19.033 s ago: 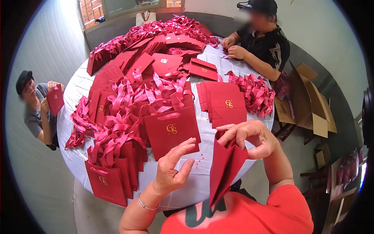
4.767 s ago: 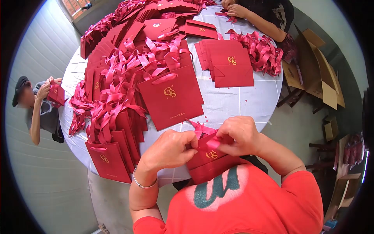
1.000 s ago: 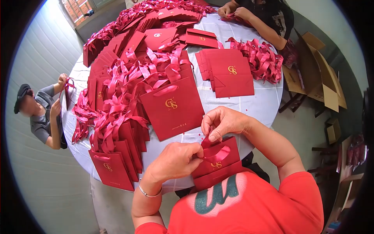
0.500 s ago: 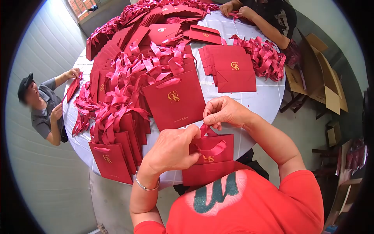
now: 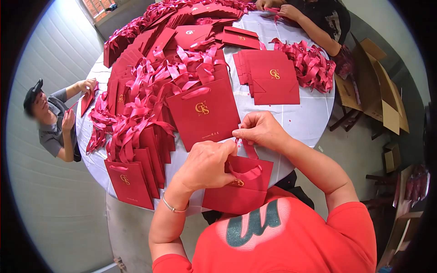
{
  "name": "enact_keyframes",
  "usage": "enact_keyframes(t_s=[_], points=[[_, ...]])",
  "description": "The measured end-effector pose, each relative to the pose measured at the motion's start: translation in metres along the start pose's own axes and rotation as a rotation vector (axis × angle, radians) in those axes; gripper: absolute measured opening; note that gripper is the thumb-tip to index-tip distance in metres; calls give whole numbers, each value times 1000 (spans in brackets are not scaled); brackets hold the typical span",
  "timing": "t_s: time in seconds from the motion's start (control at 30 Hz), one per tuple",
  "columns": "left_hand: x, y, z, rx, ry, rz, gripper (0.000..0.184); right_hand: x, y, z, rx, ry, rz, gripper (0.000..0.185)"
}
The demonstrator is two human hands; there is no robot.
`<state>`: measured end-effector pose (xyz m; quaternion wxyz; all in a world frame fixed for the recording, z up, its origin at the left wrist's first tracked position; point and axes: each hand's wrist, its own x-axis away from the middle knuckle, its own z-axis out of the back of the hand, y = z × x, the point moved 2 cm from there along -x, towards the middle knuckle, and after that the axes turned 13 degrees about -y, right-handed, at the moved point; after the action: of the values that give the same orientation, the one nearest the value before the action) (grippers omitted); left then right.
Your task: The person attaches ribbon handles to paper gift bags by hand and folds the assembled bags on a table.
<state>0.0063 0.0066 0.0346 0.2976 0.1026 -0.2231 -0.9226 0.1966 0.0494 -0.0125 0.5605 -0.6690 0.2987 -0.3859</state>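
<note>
A small red paper bag (image 5: 236, 194) with a gold logo lies tilted at the table's near edge, close to my shirt. My left hand (image 5: 204, 164), a bangle on its wrist, is closed at the bag's top, its fingertips on the pink ribbon (image 5: 249, 149). Just to the right, my right hand (image 5: 263, 130) pinches the same ribbon between thumb and fingers. A ribbon handle (image 5: 248, 174) loops across the bag's front. The left fingers partly cover the bag's top edge. Beyond my hands lies a larger red bag (image 5: 205, 113) with a gold logo.
Red bags with ribbon handles (image 5: 150, 91) crowd the round table's left and back. Flat bags (image 5: 275, 79) and a ribbon heap (image 5: 312, 66) lie at right. One person (image 5: 54, 118) works at left, another (image 5: 318, 22) at back right. Cardboard boxes (image 5: 375, 86) stand beside the table.
The small bag has tilted and its lower part has shifted left. My right hand has moved slightly left, still pinching ribbon. My left hand keeps its closed grip.
</note>
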Motion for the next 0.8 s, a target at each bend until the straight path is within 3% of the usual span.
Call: enact_keyframes(t_s=[0.13, 0.37, 0.6, 0.8], points=[[0, -1, 1, 26, -30, 12, 49, -16, 2, 13, 239, 209, 82, 24], [-2, -2, -2, -8, 28, -24, 49, -10, 0, 31, 35, 354, 79, 21], [0, -4, -2, 14, -11, 31, 45, -3, -7, 34, -48, 277, 87, 21], [0, -2, 5, 96, 148, -5, 49, 27, -41, 28, -485, 72, 127, 21]])
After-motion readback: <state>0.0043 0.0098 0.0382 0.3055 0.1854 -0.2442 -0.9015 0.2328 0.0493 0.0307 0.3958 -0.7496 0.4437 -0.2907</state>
